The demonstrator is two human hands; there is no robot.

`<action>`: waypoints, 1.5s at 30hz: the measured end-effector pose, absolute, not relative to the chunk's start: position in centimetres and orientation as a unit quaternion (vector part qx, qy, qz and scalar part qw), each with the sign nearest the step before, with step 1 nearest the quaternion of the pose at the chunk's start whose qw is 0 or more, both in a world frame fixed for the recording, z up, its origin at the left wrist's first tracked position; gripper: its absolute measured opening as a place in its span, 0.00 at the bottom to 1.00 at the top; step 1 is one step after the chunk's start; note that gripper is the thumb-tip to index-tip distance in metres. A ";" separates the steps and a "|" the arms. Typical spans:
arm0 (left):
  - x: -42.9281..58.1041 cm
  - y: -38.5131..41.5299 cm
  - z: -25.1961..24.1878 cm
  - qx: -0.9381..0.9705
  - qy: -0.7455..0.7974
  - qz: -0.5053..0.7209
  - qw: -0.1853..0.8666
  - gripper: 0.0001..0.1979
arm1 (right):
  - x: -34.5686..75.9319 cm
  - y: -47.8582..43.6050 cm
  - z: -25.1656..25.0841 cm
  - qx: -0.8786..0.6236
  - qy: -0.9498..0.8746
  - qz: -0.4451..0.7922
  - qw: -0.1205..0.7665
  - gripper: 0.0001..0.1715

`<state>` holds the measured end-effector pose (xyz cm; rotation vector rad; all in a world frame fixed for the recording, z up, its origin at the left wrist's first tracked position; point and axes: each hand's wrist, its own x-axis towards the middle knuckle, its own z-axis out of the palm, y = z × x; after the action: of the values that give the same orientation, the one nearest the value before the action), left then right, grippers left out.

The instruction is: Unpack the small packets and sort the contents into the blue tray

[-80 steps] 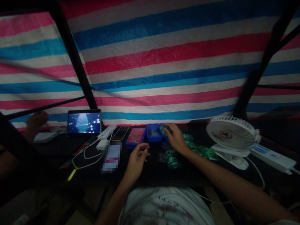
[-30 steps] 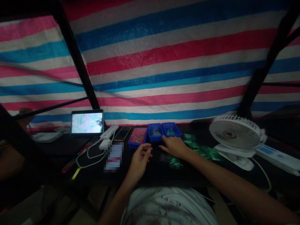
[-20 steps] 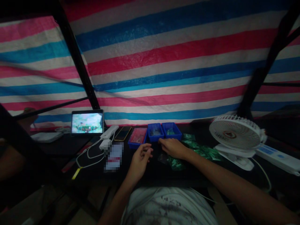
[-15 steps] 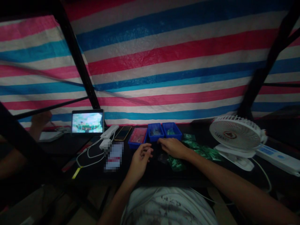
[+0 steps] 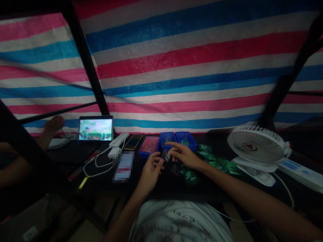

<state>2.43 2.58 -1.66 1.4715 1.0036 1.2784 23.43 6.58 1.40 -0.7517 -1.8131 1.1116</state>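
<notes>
A small clear packet is between my two hands, in front of the blue bins. My left hand has its thumb and fingertips closed on the packet's left edge. The fingers of my right hand pinch its right side. Pink packets fill the left blue bin. The middle blue bin and the right blue bin hold small clear packets. Another dark, clear packet lies below my right hand. Green packets lie by my right wrist, and more green packets lie beyond the forearm.
A white clip fan and a white power strip are on the right. On the left are a lit tablet, a phone, white cables and a blurred-out sheet. Another person's hand shows at far left.
My right hand has come away from the bins' front edge with a clear packet between its fingers. My left hand has closed on the packet too. The view has shifted slightly.
</notes>
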 end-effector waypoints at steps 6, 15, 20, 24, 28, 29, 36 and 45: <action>2.3 2.5 -1.3 0.642 0.406 0.483 0.436 0.18 | 23.4 6.4 1.5 -0.302 -0.721 0.470 0.410 0.29; 2.4 2.3 -0.8 0.653 0.396 0.476 0.435 0.15 | 22.9 5.8 1.6 -0.277 -0.737 0.461 0.410 0.22; 2.4 2.2 -0.8 0.658 0.395 0.471 0.435 0.14 | 23.0 6.1 1.4 -0.275 -0.731 0.480 0.400 0.22; 2.3 2.2 -0.7 0.654 0.396 0.474 0.437 0.14 | 23.1 6.1 1.3 -0.266 -0.742 0.478 0.388 0.19; 2.3 2.2 -0.8 0.659 0.392 0.475 0.431 0.14 | 23.0 5.9 1.4 -0.266 -0.757 0.460 0.381 0.18; 2.3 2.3 -0.8 0.662 0.391 0.474 0.429 0.14 | 23.0 5.9 1.5 -0.267 -0.761 0.453 0.381 0.18; 2.4 2.3 -0.7 0.666 0.396 0.468 0.425 0.14 | 23.1 6.0 1.3 -0.277 -0.770 0.433 0.378 0.18; 2.3 2.4 -1.2 0.662 0.395 0.475 0.425 0.13 | 23.1 6.1 1.3 -0.264 -0.759 0.455 0.383 0.18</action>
<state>2.30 2.44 -1.20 1.6557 0.9873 1.1878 23.10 6.06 1.31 -0.6735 -1.9361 1.1602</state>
